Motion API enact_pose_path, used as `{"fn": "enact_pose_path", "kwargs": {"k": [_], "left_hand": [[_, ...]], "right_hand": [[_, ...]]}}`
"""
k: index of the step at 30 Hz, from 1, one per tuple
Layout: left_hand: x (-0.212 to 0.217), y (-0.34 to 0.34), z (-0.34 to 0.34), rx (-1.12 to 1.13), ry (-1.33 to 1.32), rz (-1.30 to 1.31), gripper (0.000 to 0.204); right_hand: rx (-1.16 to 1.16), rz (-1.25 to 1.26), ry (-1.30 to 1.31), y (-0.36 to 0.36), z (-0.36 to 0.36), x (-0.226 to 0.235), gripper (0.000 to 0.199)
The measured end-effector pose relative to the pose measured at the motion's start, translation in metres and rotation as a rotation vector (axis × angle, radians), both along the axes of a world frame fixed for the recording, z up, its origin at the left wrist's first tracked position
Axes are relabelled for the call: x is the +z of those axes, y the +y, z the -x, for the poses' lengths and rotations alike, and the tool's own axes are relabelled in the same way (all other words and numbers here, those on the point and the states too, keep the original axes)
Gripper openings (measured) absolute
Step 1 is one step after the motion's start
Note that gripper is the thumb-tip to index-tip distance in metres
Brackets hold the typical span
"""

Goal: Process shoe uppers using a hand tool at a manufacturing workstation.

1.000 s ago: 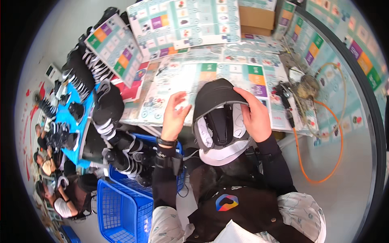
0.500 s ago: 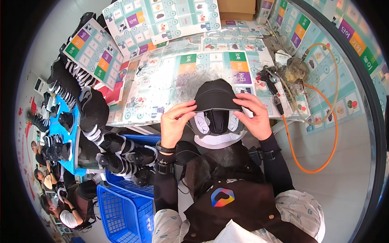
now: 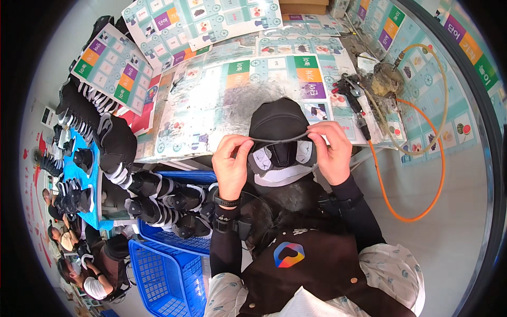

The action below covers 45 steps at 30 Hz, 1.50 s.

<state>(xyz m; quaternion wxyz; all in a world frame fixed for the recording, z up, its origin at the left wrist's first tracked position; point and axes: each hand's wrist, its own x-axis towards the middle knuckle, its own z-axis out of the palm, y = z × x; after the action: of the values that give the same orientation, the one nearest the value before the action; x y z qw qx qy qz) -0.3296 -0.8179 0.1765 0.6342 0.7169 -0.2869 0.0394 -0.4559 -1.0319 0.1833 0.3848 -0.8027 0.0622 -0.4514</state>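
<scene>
Shoe uppers [image 3: 79,119], black with white stripes, crowd the far left between nine and ten o'clock, some on a blue mat [image 3: 92,174], with more heaped over the blue crates [image 3: 169,264] at seven o'clock. Other people sit low at eight o'clock, too small to read.

Moving right, the left hand [image 3: 232,161] is raised just left of centre. Its grip is closed to a pinch: thumb and forefinger meet on the left end of the dark collar edge of a black shoe upper [image 3: 280,140], the remaining fingers curled loosely beneath. The upper is held up in the air between both hands at the middle of the view, in front of the worktop [image 3: 211,105], which is covered in printed picture sheets; its rounded black part points toward twelve o'clock and pale panels and lining show below the stretched edge.

The right hand [image 3: 330,153], at about two o'clock from the left hand, pinches the opposite end of the same edge, fingers closed on it likewise. Judging by the taut line between the pinches, the step in hand is stretching or checking the collar opening; the next move would call for an even pull from both sides without losing the thin edge.

Further right, an orange hose [image 3: 422,179] loops off the worktop past a tool [image 3: 351,98] at two o'clock.
</scene>
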Motion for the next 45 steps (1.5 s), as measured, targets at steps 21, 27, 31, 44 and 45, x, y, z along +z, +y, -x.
{"fn": "enact_pose_path", "kwargs": {"k": [21,27,31,44,45], "left_hand": [[0.063,-0.015,-0.049,-0.356,0.307,0.162,0.048],[-0.010,-0.001,-0.084,-0.292,0.904,0.339,0.053],[-0.021,-0.022,-0.092,-0.410,0.867,0.695,0.050],[-0.020,-0.135,-0.169,-0.199,0.495,-0.007,0.022],[-0.019,-0.141,-0.168,-0.200,0.492,-0.027,0.023]], "right_hand": [[0.034,0.162,0.132,-0.023,-0.009,0.066,0.032],[0.027,-0.328,0.298,-0.016,-0.020,0.037,0.032],[0.036,-0.488,0.234,-0.037,-0.044,-0.033,0.033],[0.511,-0.905,0.942,-0.050,-0.022,-0.011,0.047],[0.356,-0.659,0.864,-0.061,-0.015,-0.008,0.048]]}}
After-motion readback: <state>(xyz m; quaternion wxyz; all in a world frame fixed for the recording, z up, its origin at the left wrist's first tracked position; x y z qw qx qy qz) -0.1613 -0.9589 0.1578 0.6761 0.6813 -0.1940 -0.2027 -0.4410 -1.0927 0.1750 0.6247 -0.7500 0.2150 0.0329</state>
